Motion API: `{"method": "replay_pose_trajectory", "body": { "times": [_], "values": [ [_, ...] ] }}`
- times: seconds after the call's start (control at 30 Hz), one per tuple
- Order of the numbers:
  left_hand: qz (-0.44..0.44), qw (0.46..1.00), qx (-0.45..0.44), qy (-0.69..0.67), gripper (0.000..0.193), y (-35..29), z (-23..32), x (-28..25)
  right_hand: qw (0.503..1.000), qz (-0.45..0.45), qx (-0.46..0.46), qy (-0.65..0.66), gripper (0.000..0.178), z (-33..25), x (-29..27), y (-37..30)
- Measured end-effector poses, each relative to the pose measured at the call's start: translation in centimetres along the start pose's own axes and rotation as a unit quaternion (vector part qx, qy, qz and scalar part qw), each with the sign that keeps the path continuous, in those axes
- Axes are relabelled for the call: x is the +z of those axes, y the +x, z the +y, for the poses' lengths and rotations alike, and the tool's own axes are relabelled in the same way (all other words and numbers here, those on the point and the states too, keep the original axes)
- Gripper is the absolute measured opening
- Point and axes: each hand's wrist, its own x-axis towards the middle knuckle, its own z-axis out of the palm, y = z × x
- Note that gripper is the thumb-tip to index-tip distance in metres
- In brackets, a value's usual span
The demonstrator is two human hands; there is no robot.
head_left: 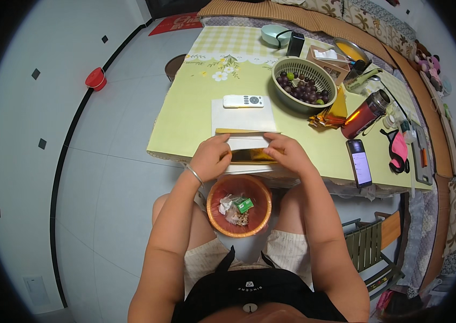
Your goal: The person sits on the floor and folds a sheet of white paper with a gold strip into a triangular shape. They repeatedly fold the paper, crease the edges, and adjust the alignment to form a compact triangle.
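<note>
Left hand (pixel 211 157) and right hand (pixel 290 154) hold gold paper (pixel 257 155) at both ends, seemingly for keeping it even | person's side of remote (pixel 243 101) | lower layers unclear

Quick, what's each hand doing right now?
Left hand: partly closed, holding the left side of the gold paper.
Right hand: partly closed, holding its right side.

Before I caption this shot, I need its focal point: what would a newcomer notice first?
Probably the colander of dark grapes on the pale green tablecloth. Next, the shiny gold sheet between left hand and right hand, then the orange-rimmed bin between the knees.
</note>
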Motion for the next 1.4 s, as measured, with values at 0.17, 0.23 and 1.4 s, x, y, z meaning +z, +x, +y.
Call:
{"method": "replay_pose_trajectory", "body": {
  "times": [0.17, 0.23, 1.4],
  "values": [
    [0.076, 0.995, -0.059, -0.014, 0.014, 1.5, -1.1, 1.2, 0.988, 0.136, 0.056, -0.037, 0.019, 1.6, 1.0, 1.2],
    [0.091, 0.984, -0.142, 0.050, 0.017, 2.1, 0.0, 1.5, 0.982, 0.160, 0.076, -0.067, 0.019, 2.2, 1.6, 1.7],
    [-0.085, 0.965, 0.023, 0.246, 0.087, 0.9, 4.1, 4.7, 0.934, 0.220, 0.057, -0.277, 0.043, 0.1, 2.9, 2.6]
  ]
}}
